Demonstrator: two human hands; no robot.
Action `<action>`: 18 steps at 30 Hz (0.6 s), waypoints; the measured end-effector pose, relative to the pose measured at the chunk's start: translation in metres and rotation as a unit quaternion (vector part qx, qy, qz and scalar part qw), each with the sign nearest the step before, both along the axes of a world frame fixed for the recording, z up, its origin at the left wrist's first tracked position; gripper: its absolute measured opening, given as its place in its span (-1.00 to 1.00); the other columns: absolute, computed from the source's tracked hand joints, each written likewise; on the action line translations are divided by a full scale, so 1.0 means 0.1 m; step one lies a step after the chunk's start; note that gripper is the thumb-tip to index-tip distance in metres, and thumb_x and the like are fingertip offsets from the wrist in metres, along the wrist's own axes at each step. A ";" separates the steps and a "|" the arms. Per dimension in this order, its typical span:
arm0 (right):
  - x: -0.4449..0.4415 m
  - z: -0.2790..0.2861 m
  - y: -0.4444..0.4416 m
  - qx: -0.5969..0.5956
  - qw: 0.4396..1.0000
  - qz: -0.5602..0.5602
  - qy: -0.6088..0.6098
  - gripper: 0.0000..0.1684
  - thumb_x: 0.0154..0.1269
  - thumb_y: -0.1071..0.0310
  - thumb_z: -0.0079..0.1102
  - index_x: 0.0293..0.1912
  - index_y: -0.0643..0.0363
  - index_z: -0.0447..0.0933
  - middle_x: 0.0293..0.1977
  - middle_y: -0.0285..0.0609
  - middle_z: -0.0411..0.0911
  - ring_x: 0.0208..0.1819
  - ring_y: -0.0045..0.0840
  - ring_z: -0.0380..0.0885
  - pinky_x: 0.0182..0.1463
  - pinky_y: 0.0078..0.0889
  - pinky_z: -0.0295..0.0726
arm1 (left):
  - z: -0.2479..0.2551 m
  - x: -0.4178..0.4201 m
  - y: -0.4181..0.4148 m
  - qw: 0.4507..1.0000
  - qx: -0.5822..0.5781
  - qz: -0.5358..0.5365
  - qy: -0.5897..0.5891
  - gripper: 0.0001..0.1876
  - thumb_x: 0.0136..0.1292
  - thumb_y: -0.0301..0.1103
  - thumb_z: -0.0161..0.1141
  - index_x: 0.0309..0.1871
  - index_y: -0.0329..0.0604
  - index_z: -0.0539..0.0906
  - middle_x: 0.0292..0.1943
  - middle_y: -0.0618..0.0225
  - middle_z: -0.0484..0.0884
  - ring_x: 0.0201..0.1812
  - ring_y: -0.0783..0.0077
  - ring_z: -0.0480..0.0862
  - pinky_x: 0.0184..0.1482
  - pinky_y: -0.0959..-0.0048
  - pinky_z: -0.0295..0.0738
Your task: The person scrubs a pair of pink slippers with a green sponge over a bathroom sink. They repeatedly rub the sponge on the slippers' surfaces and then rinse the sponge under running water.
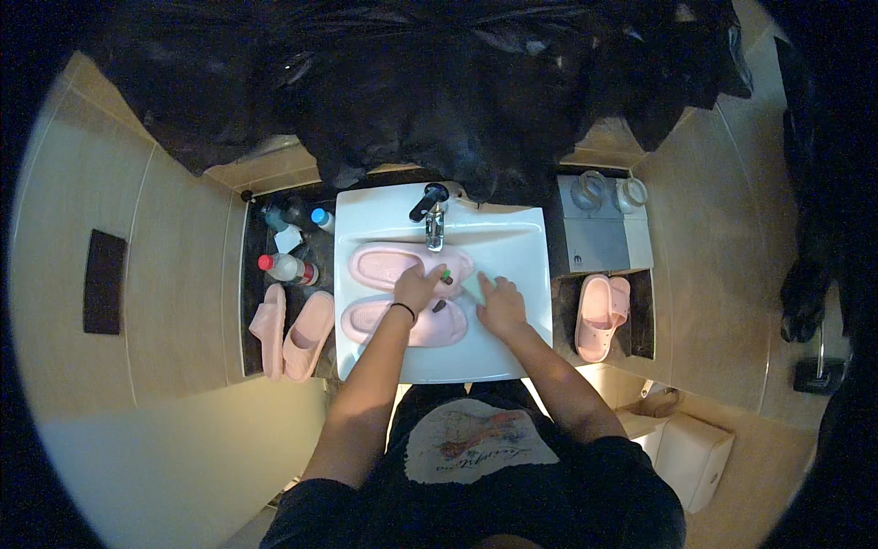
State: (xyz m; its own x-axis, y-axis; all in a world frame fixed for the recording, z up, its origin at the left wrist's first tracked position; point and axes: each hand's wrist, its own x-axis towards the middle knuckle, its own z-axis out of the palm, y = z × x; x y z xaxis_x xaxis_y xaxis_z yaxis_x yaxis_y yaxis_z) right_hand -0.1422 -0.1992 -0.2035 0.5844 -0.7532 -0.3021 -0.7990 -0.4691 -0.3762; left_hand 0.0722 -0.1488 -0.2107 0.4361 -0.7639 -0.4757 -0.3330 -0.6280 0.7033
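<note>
Two pink slippers lie side by side in a white washbasin [487, 364], toes to the right. My left hand [417, 289] grips the upper of the far slipper [385, 267], close to small green and brown decorations [446, 277]. On the near slipper [439, 328] sits a dark decoration [440, 306]. My right hand [503, 306] holds a pale green cloth or sponge [473, 287] close to the far slipper's toe; its exact kind cannot be told. Water runs from a black faucet [429, 201] behind the slippers, or a clear object stands beneath it; I cannot tell which.
Left of the basin stand a red-capped bottle [289, 269], a blue-capped bottle [322, 219] and a pink slipper pair [309, 333]. At right are another pair [595, 319] and a grey box [597, 237] bearing glass jars [630, 195]. Dark plastic sheeting [439, 89] hangs behind.
</note>
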 end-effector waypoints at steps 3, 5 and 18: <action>-0.12 0.22 -0.01 0.048 0.989 -0.106 -0.092 -0.11 0.16 0.14 0.41 0.43 0.18 0.32 0.21 0.22 0.41 0.20 0.06 0.46 0.29 -0.05 0.48 | 0.23 -0.17 -0.03 0.988 -0.041 0.042 0.140 -0.50 0.34 0.07 0.32 -0.22 -0.34 0.71 -0.30 0.19 0.71 -0.25 0.43 0.67 -0.19 0.38 0.56; -0.29 0.16 -0.05 0.048 0.969 -0.147 -0.193 -0.15 0.20 0.12 0.38 0.40 0.26 0.35 0.19 0.24 0.43 0.23 0.07 0.45 0.35 -0.07 0.44 | 0.17 -0.27 -0.04 0.973 -0.088 0.072 0.201 -0.58 0.35 -0.02 0.36 -0.23 -0.31 0.71 -0.34 0.32 0.67 -0.30 0.59 0.59 -0.25 0.48 0.52; -0.45 0.04 -0.01 0.089 0.919 -0.186 -0.337 -0.29 0.29 0.22 0.36 0.34 0.33 0.40 0.25 0.25 0.42 0.30 0.04 0.39 0.42 -0.11 0.34 | 0.03 -0.35 0.00 0.990 -0.060 -0.068 -0.105 -0.32 0.38 0.27 0.10 -0.28 -0.35 0.69 -0.32 -0.20 0.70 -0.22 -0.14 0.72 -0.13 0.06 0.58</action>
State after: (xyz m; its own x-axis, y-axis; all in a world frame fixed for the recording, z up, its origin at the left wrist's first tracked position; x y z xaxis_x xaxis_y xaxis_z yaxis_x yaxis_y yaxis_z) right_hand -0.1869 -0.1999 -0.1998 0.3959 -0.9125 -0.1033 -0.4496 -0.0945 -0.8882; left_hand 0.0374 -0.1489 -0.2080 0.4053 -0.8676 -0.2880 -0.5556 -0.4840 0.6761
